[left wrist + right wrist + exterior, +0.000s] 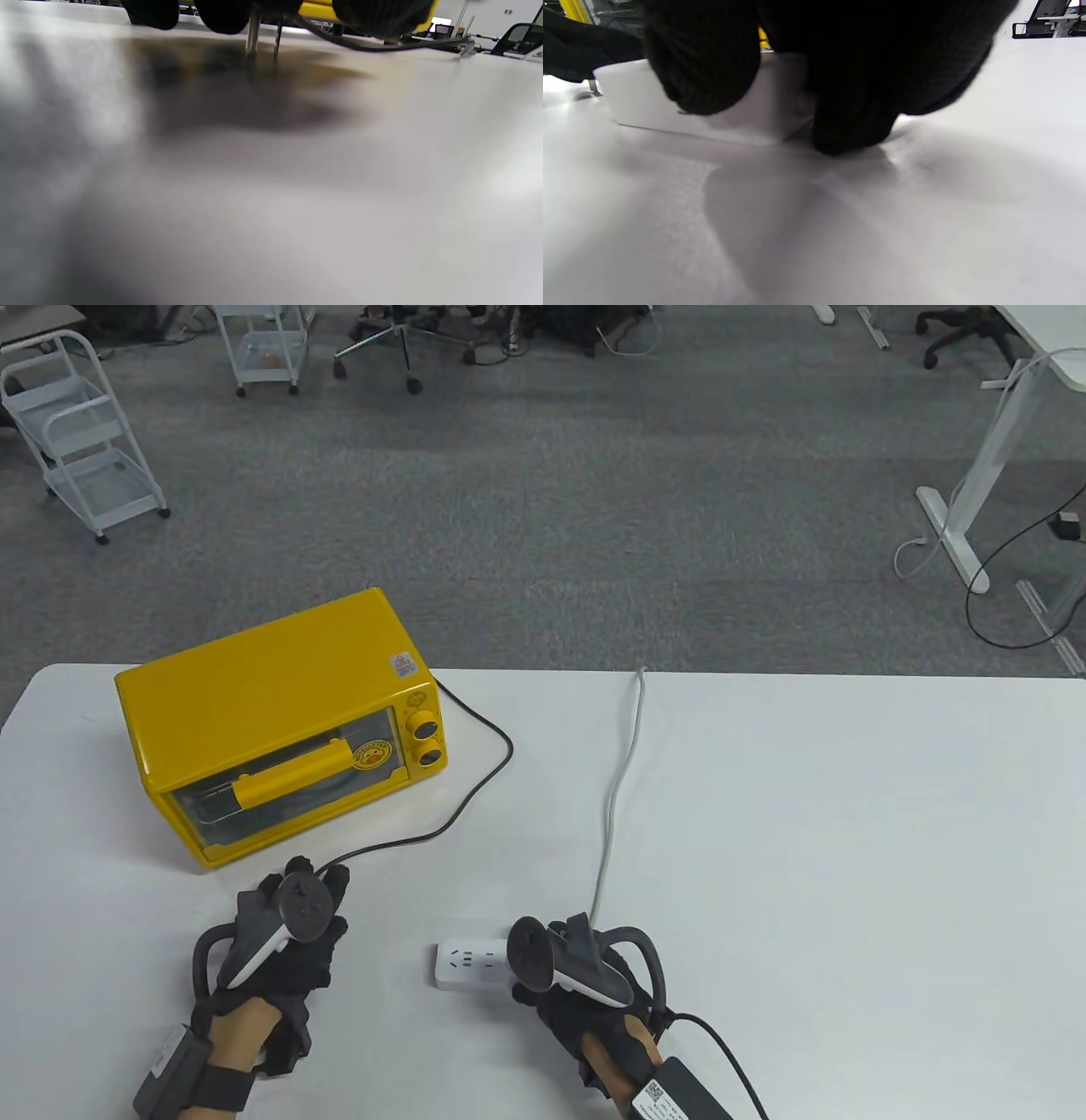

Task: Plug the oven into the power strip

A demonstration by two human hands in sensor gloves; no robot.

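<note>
A yellow toaster oven (280, 725) stands at the table's left. Its black cord (484, 785) loops right and back to my left hand (293, 920). The left hand grips the plug; in the left wrist view its metal prongs (253, 36) point down at the table, between my gloved fingers (225, 15). A white power strip (471, 965) lies in front of the middle, with its grey cable (615, 797) running to the far edge. My right hand (577, 976) holds the strip's right end; in the right wrist view my fingers (708, 63) grip the strip (742, 114).
The white table (848, 857) extends far to the right. Beyond its far edge are grey carpet, white wire carts (81, 432) and a desk leg (959, 517).
</note>
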